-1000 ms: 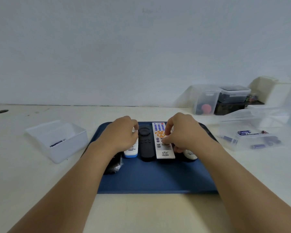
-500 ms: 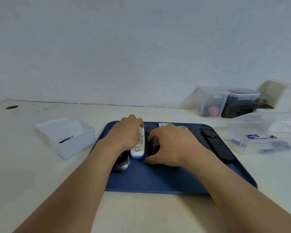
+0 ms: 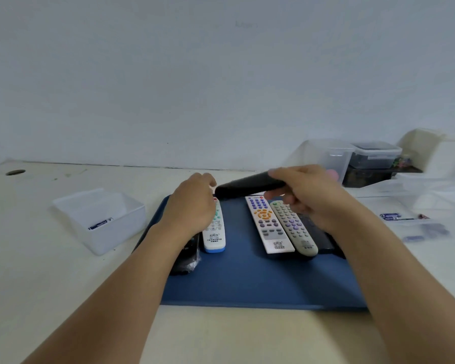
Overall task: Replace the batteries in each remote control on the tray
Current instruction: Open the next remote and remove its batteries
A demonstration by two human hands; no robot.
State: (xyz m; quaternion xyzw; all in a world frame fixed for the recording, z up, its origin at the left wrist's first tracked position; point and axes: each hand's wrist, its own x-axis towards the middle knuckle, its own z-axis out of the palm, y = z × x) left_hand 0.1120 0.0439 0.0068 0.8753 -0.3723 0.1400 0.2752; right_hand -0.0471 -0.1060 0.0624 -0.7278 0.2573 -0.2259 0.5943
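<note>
Right hand is gripping black remote at one end, lifted above tray. Left hand, fingers loosely curled, is reaching toward its free end. Likely light, rigid, smooth; supporting both ends advisable.

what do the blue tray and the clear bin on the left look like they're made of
The blue tray looks like matte moulded plastic: even colour, soft sheen, rounded raised rim. It could be coated, hard to tell. The clear bin looks like thin frosted translucent plastic: the battery inside shows hazily through its wall.
</note>
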